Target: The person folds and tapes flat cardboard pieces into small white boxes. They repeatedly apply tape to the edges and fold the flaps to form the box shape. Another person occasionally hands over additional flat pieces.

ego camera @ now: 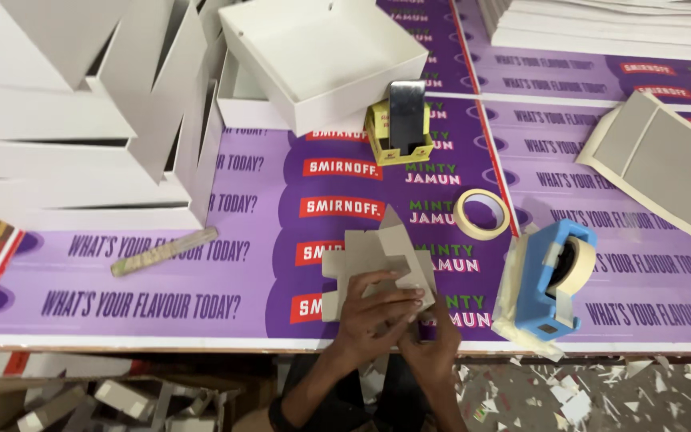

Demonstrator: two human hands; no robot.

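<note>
Both hands, left hand (373, 308) and right hand (433, 340), are gripping together the grey cut cardboard blank (377, 260), pressing folds; keeping creases aligned appears advisable.

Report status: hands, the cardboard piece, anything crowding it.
Left hand and right hand both gripping grey cardboard piece at table edge. Blue tape dispenser close right, tape roll beyond. Not touching.

- Grey cardboard cutout (377, 260): flat die-cut blank, plain grey-beige, unprinted, with several flaps.
- Outline: one pointed flap sticks up at the far edge; squarish tabs project left and right.
- Pose: roughly flat, slightly raised off the surface; lower part hidden.
- Position: near front edge of the purple printed table covering (161, 280), left of the blue tape dispenser (549, 280).
</note>
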